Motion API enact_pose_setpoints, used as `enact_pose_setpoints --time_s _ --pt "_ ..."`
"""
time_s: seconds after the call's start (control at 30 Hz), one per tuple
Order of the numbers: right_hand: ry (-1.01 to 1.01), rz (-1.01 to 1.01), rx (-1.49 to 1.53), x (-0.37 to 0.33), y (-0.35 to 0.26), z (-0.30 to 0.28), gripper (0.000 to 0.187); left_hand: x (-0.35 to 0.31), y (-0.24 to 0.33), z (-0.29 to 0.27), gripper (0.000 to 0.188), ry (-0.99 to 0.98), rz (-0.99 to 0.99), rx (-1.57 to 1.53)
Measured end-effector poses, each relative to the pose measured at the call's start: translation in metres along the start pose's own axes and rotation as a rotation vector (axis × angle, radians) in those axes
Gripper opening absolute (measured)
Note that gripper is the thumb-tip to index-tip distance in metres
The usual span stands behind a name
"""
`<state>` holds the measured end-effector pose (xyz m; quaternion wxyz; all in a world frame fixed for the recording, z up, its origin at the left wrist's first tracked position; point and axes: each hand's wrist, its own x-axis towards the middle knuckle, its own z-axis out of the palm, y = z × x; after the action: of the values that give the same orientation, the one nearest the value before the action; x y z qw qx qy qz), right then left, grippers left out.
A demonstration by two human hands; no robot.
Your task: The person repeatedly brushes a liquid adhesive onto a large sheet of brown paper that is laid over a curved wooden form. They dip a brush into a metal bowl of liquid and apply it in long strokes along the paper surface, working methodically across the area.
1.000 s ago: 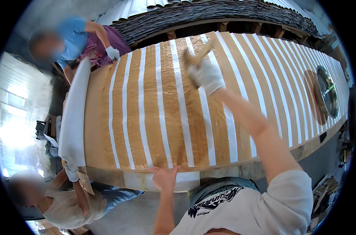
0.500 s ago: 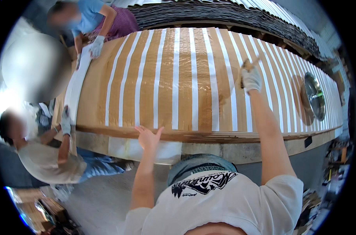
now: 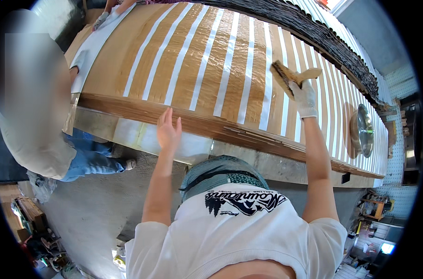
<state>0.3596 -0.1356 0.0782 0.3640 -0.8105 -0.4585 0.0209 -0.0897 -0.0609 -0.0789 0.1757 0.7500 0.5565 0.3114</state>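
My right hand (image 3: 305, 98), in a white glove, grips a wide wooden brush (image 3: 282, 78) with a pale handle. It is held over the striped sheets, right of centre; whether the bristles touch them I cannot tell. My bare left hand (image 3: 168, 130) is open at the near edge of the stack, fingers stretched out and thumb apart. Brown sheets (image 3: 141, 49) with white strips between them cover the long stack. Their surface looks wet and glossy from the middle toward the left. A round metal basin (image 3: 366, 130) sits on the right part, with something green and shiny in it.
At the left end lies a long white panel (image 3: 97, 49). A person in a beige shirt (image 3: 34, 144) stands there, and another person's gloved hand (image 3: 100, 21) touches its far end. Dark stacked sheets (image 3: 332, 42) run behind. A pale ledge (image 3: 286, 165) juts out below the stack.
The view has swung, so the stack now slants down to the right. The brush has turned in my right hand, showing its wide head and handle. My left hand remains by the near edge.
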Motion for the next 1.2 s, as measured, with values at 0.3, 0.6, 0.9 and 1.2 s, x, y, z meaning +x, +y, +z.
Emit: enact_pose_setpoints --time_s 0.3,0.6,0.9,1.2 --pt "-0.281 -0.201 -0.172 0.002 -0.115 0.087 0.035 0.023 -0.026 -0.012 0.049 0.006 0.103 0.096" --pt "-0.443 -0.391 -0.151 -0.108 -0.108 0.121 0.033 0.021 -0.049 -0.014 0.056 -0.117 0.121 0.092" --pt "-0.202 0.327 0.748 -0.139 -0.079 0.078 0.027 0.004 -0.053 -0.019 0.056 -0.152 0.156 -0.022" --pt "-0.073 0.658 0.989 -0.269 -0.024 0.016 0.043 -0.169 -0.111 0.017 0.024 -0.458 -0.287 -0.443"
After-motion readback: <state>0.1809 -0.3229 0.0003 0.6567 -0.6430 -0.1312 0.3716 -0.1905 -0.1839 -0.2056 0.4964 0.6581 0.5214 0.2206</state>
